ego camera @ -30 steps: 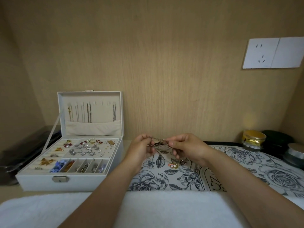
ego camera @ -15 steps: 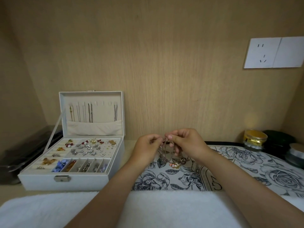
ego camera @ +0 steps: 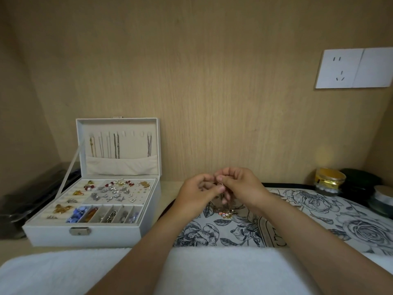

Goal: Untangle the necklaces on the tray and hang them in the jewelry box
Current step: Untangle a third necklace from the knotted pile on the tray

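A dark, blurred long object (ego camera: 32,194) is lying at the far left of the pale wooden worktop (ego camera: 169,187). Just beside it the white rectangular jewelry box (ego camera: 85,235) is standing open, its lid (ego camera: 119,167) upright, with several thin chains (ego camera: 116,145) hanging inside the lid and small earrings and charms (ego camera: 110,191) sitting in the compartments below. Right of the box, the left hand (ego camera: 195,196) and the right hand (ego camera: 242,188) are meeting fingertip to fingertip above the grey rose-printed tray (ego camera: 319,211). Each grip is pinching the tangled fine metal necklace (ego camera: 225,211), which is hanging from them with its beaded lower end lying on the tray's left part. Further right a gold-lidded glass jar (ego camera: 329,180) is standing by the tray's far edge, and a white wall socket (ego camera: 350,68) is sitting high on the wooden back panel (ego camera: 212,81). A white towel (ego camera: 63,273) is spreading across the foreground
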Available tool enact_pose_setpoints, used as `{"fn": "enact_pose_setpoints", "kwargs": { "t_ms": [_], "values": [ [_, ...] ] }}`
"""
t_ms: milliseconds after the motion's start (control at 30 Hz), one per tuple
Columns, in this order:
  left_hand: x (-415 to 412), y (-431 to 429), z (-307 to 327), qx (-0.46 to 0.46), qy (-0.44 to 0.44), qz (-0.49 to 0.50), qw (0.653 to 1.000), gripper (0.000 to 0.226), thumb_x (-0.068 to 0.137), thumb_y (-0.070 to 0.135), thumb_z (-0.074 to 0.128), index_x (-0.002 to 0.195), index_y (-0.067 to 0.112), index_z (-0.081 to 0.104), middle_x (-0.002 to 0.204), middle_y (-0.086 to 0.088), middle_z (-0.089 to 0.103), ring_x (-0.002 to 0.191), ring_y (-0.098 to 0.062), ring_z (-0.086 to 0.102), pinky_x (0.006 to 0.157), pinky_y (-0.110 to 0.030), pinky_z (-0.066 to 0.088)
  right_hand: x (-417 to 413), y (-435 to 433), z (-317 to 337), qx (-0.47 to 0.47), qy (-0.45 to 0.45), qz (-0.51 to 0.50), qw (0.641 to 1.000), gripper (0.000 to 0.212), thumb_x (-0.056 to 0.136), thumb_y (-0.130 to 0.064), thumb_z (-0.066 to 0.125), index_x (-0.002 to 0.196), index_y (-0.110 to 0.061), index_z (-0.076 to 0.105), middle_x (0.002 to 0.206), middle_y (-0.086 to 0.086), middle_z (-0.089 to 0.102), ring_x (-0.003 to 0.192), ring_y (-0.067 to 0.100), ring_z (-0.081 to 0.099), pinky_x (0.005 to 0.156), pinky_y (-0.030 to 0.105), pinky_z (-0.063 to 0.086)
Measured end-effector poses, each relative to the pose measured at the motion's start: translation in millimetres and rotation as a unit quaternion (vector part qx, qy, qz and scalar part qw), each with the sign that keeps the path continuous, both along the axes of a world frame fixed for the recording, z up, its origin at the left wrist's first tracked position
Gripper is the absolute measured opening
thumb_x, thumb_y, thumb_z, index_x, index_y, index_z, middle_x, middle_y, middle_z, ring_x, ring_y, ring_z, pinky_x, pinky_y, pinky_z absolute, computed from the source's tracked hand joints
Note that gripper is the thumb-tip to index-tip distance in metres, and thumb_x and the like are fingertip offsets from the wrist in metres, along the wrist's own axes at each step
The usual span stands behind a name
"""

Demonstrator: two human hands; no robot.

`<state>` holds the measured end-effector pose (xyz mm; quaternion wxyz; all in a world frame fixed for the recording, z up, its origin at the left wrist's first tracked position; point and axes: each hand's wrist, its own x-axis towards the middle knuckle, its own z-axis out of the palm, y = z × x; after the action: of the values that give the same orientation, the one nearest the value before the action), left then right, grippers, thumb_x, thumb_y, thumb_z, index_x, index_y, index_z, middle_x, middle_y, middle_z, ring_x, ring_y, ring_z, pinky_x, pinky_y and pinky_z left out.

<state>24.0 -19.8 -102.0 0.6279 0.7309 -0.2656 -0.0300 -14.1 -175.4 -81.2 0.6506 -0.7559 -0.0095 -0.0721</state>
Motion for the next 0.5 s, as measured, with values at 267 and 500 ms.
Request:
{"fn": "enact_pose_setpoints", "kwargs": {
  "t_ms": [267, 500],
  "values": [
    [11.6, 9.9, -1.4, 0.082, -0.087, 0.115, 0.986, 0.006, 0.091, 0.023, 0.068, 0.085, 0.026, 0.068, 0.077, 0.011, 0.062, 0.069, -0.002, 0.055, 0.066, -0.019, 0.043, -1.4, -10.6, 1.1, -0.058, 0.018, -0.017, 0.998, 0.02, 0.082, 0.007, 0.074, 0.094, -0.008, 0.069, 0.08, 0.013, 0.075, 0.074, 0.02, 0.074, 0.079, 0.035, 0.062],
    [0.5, -1.0, -2.0, 0.045, -0.028, 0.001, 0.999, 0.009, 0.087, 0.017, 0.074, 0.095, 0.017, 0.072, 0.079, 0.002, 0.075, 0.07, -0.008, 0.069, 0.068, -0.018, 0.052, -1.6, -2.8, 8.0, -0.008, -0.059, -0.099, 0.993, 0.004, 0.089, -0.01, 0.072, 0.091, -0.006, 0.072, 0.056, 0.0, 0.062, 0.05, 0.011, 0.053, 0.053, 0.022, 0.049]
  ]
}}
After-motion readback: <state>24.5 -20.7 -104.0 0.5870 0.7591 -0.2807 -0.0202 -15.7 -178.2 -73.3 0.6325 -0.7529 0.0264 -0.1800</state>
